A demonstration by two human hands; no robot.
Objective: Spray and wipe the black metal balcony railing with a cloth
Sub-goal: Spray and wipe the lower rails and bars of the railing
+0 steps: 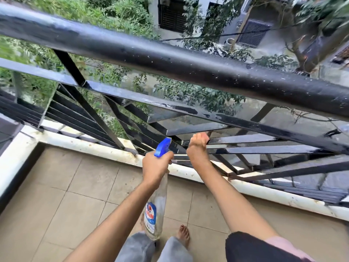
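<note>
Left hand (pixel 156 165): closed round the neck of the spray bottle (pixel 157 205), fingers up by the trigger.
Spray bottle: clear body with a blue and white label, hanging down below the hand. Its blue spray head points up and toward the bars, just left of the right hand.
Right hand (pixel 198 146): fingers curled over one of the lower flat bars, gripping it from above, with the arm stretched out from the lower right.
Railing (pixel 170 59): black metal. A thick round top rail crosses the view on a slant, with flat bars fanning out beneath it. The top rail is speckled with pale flecks, and the flat bars near the hands are glossy and look wet.
Ledge (pixel 94 146): a white, stained curb under the bars.
Floor (pixel 75 186): beige tiles, on which a bare foot (pixel 183 235) stands below the bottle.
Trousers (pixel 136 248): grey, at the bottom edge.
Dark fabric (pixel 251 248): black with a pink patch at the lower right. It may be clothing, but the edge of the view cuts it off.
Beyond the bars: green foliage (pixel 117 14) and a building wall (pixel 255 33) with louvred grilles.
</note>
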